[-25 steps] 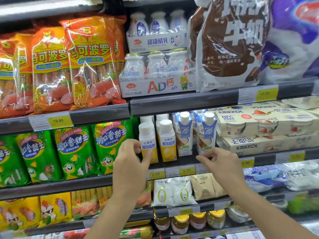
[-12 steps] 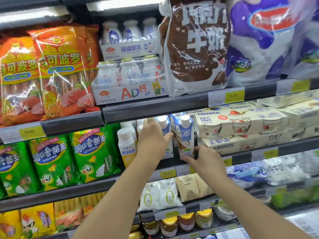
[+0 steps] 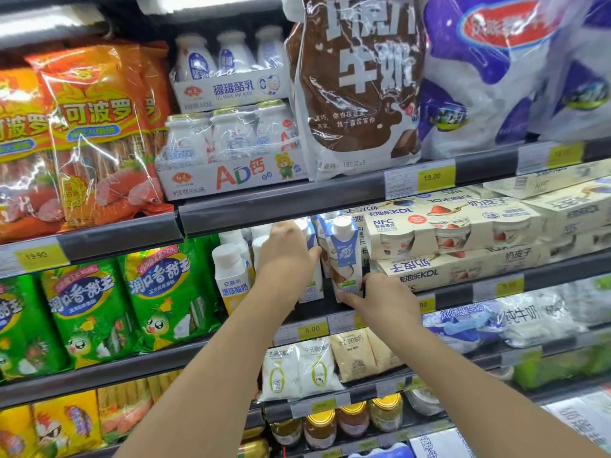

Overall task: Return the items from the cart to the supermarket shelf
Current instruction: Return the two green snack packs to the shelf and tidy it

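Since a second ago we have gone from hovering both hands in front of the shelf edge to reaching right into the middle shelf, at the centre of the frame. Half a second back the hands were already at the cartons; now they are planted on them, and the view has closed in.

Our left hand (image 3: 286, 256) is curled over a blue-and-white carton (image 3: 312, 285), hiding most of it, with the thumb against its right side. We read this as a grip around the carton, though the fingers behind it are hidden. Our right hand (image 3: 385, 297) pinches the lower part of the neighbouring coconut carton (image 3: 344, 259), thumb along its bottom edge and fingers on its right side, just beside the stacked yoghurt multipacks (image 3: 453, 239).

Both cartons stand upright on the middle shelf (image 3: 330, 309), under the dark shelf rail, to the right of the white-capped yoghurt drink bottles (image 3: 231, 276) and above the yellow price tag (image 3: 312, 329). Other cartons of the same kind stand behind them.

We judge the returned cartons have reached their place, and what remains here is squaring them into the row and letting go. The cart is not in view, so we cannot tell how many items are left to bring back.
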Demonstrator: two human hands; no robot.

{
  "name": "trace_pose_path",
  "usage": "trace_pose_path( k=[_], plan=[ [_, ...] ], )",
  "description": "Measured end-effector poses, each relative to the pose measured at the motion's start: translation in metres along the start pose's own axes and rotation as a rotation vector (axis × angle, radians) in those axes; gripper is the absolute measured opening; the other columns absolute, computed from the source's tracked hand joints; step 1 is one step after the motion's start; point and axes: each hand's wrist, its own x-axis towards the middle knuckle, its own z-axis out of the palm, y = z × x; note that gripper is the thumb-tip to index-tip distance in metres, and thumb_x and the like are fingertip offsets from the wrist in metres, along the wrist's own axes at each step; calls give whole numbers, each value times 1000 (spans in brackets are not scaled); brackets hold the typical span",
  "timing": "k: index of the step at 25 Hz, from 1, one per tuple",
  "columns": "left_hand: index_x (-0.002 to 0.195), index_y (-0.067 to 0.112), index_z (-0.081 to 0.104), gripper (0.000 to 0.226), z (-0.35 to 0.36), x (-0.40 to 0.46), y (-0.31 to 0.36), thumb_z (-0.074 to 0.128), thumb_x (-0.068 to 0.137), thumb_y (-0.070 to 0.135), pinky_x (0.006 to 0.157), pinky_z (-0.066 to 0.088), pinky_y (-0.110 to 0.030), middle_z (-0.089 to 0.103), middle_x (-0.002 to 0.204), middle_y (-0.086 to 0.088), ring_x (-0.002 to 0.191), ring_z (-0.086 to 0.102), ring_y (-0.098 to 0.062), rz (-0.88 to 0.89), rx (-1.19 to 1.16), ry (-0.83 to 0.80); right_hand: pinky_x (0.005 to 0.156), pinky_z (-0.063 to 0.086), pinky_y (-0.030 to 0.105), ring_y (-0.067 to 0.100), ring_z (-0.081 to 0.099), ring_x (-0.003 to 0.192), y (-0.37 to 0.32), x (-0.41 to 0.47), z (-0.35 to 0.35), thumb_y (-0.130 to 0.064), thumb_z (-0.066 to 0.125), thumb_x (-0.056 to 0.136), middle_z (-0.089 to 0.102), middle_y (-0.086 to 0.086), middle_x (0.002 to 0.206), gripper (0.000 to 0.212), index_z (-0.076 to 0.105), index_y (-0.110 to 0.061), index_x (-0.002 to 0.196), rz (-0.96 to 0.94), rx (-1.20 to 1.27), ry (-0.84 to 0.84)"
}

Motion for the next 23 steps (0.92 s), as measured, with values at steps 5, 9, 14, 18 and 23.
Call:
trace_pose_path(
  k=[5, 9, 14, 18, 23],
  plan=[
    [117, 4, 50, 43, -3, -3, 0, 65, 91, 35, 70, 40, -28, 60, 111, -12, 83, 46, -16, 42, 22, 4, 64, 55, 36, 22, 63, 74, -5, 0, -5, -62, 63, 82, 65, -1, 79, 44, 64, -18, 82, -1, -7, -10],
    [113, 6, 48, 43, -4, -7, -1, 67, 90, 37, 66, 40, -28, 64, 107, -12, 81, 48, -18, 57, 32, 34, 66, 54, 37, 25, 63, 78, -6, 2, -6, -61, 64, 82, 65, 0, 82, 45, 63, -17, 81, -16, -27, 0],
    [113, 5, 48, 42, -4, -12, -1, 65, 91, 36, 65, 41, -27, 66, 106, -13, 80, 52, -19, 75, 47, 64, 68, 55, 37, 25, 63, 78, -8, 4, -8, -60, 64, 83, 65, 0, 83, 43, 63, -17, 85, -10, -24, -17],
    [116, 5, 46, 45, -4, -12, 1, 65, 91, 37, 66, 42, -27, 65, 109, -13, 91, 62, -24, 55, 50, 54, 69, 55, 38, 25, 64, 80, -9, 5, -8, -60, 63, 84, 66, 1, 86, 43, 64, -17, 88, -5, -40, -14],
    [120, 6, 44, 47, -3, -12, 2, 63, 92, 39, 66, 42, -26, 64, 111, -12, 90, 61, -22, 35, 51, 18, 67, 56, 37, 22, 63, 77, -6, 4, -3, -62, 63, 82, 66, 0, 83, 43, 63, -18, 83, 0, -3, -18]
  ],
)
